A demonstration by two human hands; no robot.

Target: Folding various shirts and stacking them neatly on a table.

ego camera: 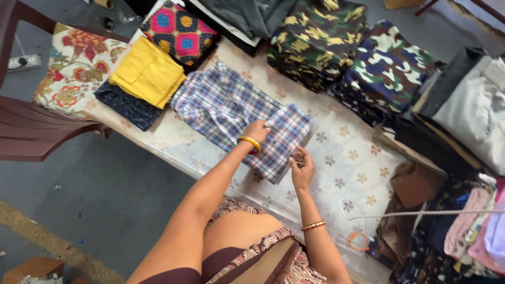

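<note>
While the left hand (256, 130) presses flat on the plaid shirt (239, 113), the right hand (302, 167) pinches its near edge, fingers curled. Shirt lies mid-table (347, 158), partly folded; final fold looks pending. Yellow garment (148, 72) and camouflage stacks (389, 66) already folded.

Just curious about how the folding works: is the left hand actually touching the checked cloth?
Touching. In the head view the left hand lies flat on the checked cloth, its fingers pressed against the fabric with no gap showing.

blue-white plaid shirt (236, 108), yellow cloth (148, 72), camouflage stacks (386, 68), floral table cover (347, 158)
</note>
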